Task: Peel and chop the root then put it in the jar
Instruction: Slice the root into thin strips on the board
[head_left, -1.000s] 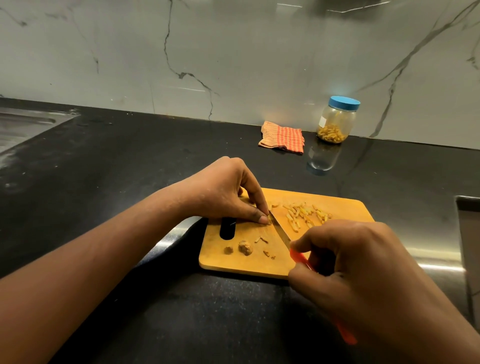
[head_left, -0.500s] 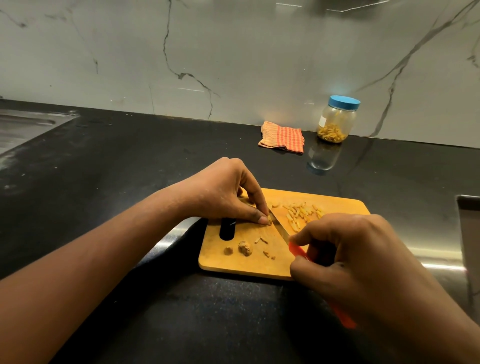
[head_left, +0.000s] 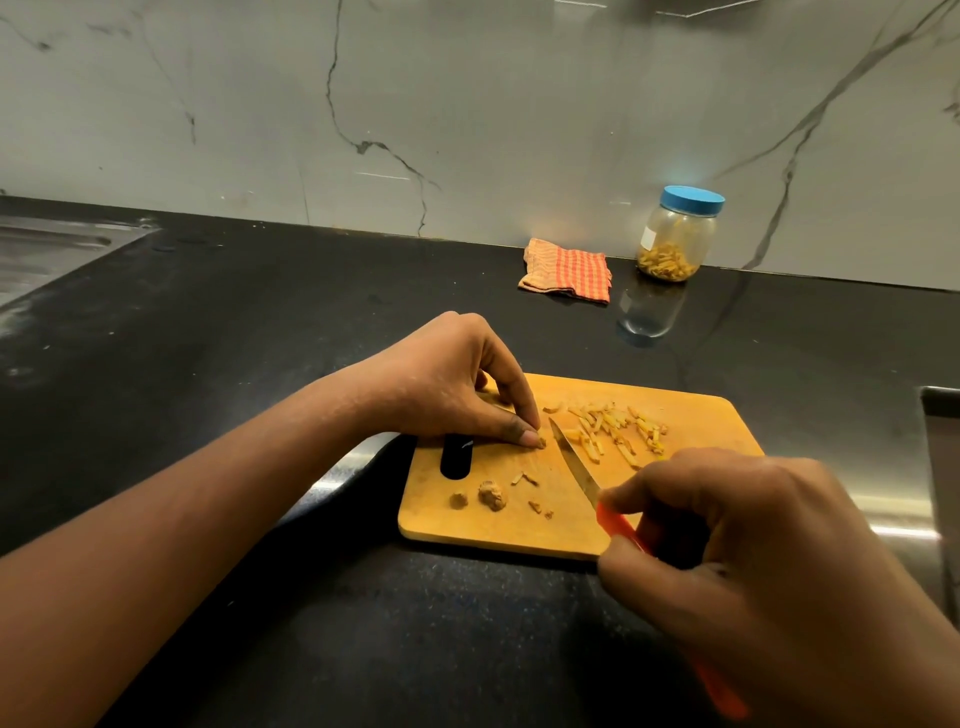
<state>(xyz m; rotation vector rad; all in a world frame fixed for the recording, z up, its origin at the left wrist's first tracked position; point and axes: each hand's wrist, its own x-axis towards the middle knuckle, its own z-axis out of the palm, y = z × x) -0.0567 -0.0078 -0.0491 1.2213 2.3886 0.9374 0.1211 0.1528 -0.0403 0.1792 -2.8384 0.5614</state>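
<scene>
L hand (head_left: 457, 387) pinches last yellow root nub (head_left: 541, 441) to wooden chopping board (head_left: 691, 415) w/ curled fingertips, steadying it beside the blade of orange-handled knife (head_left: 574, 457), gripped by R hand (head_left: 753, 561); blue-lidded plastic jar (head_left: 675, 239) waits well apart.

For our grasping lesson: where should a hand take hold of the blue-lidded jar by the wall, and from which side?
Probably grip the jar round its clear body, below the blue lid, from the front: it stands upright close to the wall, with the cloth lying on its left.
</scene>
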